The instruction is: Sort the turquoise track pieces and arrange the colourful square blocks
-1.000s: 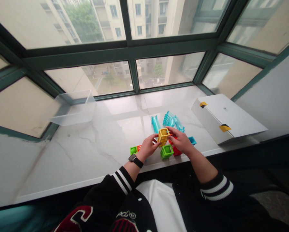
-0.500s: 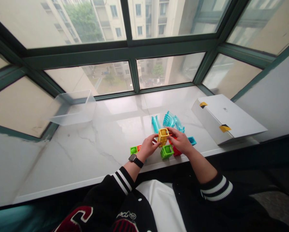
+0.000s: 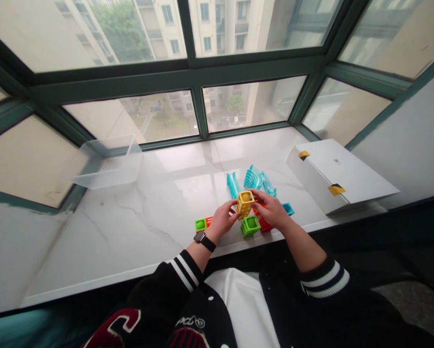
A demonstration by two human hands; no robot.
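Observation:
Both my hands grip a stack of yellow toy blocks [image 3: 245, 203], square frames with an opening on top. My left hand [image 3: 224, 216], wearing a dark watch, closes on its left side. On its right side are the fingers of my right hand [image 3: 271, 209]. Just in front stands a green block stack [image 3: 250, 225]. Red blocks [image 3: 265, 224] sit partly hidden under my right hand, with a blue block [image 3: 288, 209] beyond it. Left of my left wrist lie a small green block [image 3: 201, 224] and an orange-red block [image 3: 209, 222], partly covered.
Translucent blue track pieces [image 3: 253, 178] lie behind my hands on the white marble sill [image 3: 166, 193]. A clear plastic bin [image 3: 110, 181] stands at the left back. At right is a white box [image 3: 342, 176] with yellow-black tape. Green-framed windows [image 3: 202, 121] border the back.
The camera view has shifted slightly. Both hands keep hold of the yellow blocks in nearly the same place.

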